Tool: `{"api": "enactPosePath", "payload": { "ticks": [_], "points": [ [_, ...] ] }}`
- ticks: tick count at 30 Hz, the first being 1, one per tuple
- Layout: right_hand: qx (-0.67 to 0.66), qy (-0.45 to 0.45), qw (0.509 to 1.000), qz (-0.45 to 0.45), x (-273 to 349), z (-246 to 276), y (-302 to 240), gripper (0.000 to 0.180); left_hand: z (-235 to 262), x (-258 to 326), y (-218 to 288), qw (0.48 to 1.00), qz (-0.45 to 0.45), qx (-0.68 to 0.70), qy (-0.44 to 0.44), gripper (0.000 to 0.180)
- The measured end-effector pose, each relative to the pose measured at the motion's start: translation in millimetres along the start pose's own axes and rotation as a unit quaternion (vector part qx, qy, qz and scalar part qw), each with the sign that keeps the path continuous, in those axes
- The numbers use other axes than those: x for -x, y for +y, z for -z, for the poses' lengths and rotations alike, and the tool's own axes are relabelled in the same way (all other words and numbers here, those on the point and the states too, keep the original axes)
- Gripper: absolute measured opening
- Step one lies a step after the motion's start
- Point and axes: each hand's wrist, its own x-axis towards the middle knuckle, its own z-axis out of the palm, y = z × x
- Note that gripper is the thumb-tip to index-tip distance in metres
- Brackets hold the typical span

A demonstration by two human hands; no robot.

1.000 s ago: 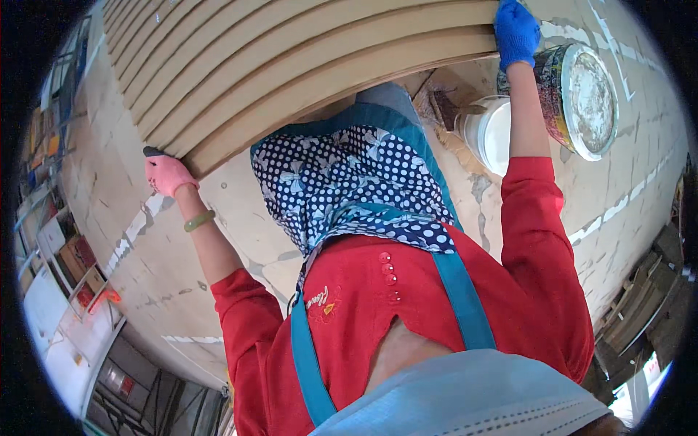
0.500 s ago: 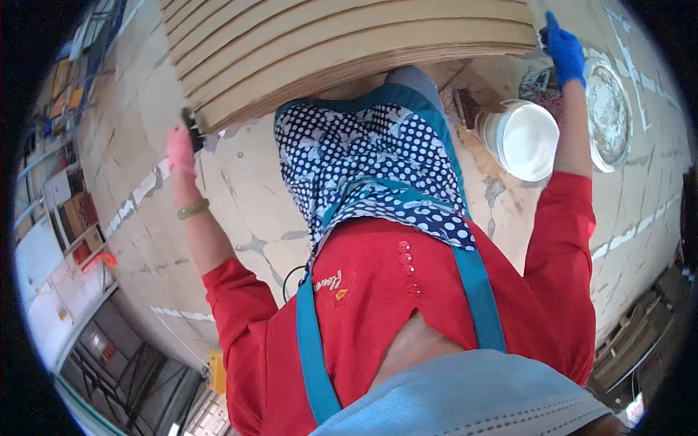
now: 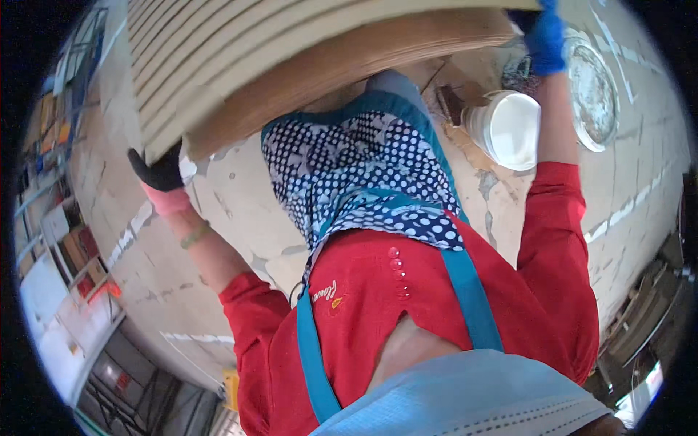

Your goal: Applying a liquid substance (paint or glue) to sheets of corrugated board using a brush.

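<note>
While gripping the left edge of a ribbed wooden panel [image 3: 291,65], left hand [image 3: 161,174] in a black and pink glove, fingers curled round the board's near-left corner, forearm running down toward the red sleeve. Right hand [image 3: 545,40] in a blue glove, up at the panel's right end, touching its edge; fingers partly hidden by the board, so cannot tell how tightly closed. Panel held across the far part of the scene, tilted, its grooved pale face turned up and its brown underside showing toward the near side, spanning from left hand to right hand. Below the right forearm, white bucket [image 3: 509,127] standing on the cracked concrete floor [image 3: 240,232], and just right of it a round metal lid [image 3: 592,94] lying flat. Near centre, blue and white dotted scarf [image 3: 363,174] over a red shirt with teal apron straps. Far left, shelving [image 3: 51,218] with boxes along the rim.
</note>
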Motion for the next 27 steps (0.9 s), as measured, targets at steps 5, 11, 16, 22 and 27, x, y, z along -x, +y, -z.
{"api": "enactPosePath", "payload": {
  "ticks": [5,11,16,22,27],
  "points": [
    [-0.254,0.135,0.958,-0.017,20,-17,1,0.034,15,-30,-75,0.942,-0.276,-0.116,0.15,0.032],
    [-0.006,0.096,0.994,0.057,11,-36,5,0.03,26,-67,-78,0.728,-0.284,-0.549,0.297,0.035],
    [0.196,0.079,0.974,0.081,5,-39,-14,0.029,-11,-50,-71,0.681,-0.183,-0.621,0.343,0.042],
    [0.254,0.135,0.951,0.113,-10,-44,10,0.03,-3,-56,-60,0.686,-0.187,-0.625,0.322,0.046],
    [0.081,0.041,0.993,0.076,-17,-13,-20,0.037,21,-71,-17,0.75,-0.152,-0.618,0.18,0.047]
  ]
}}
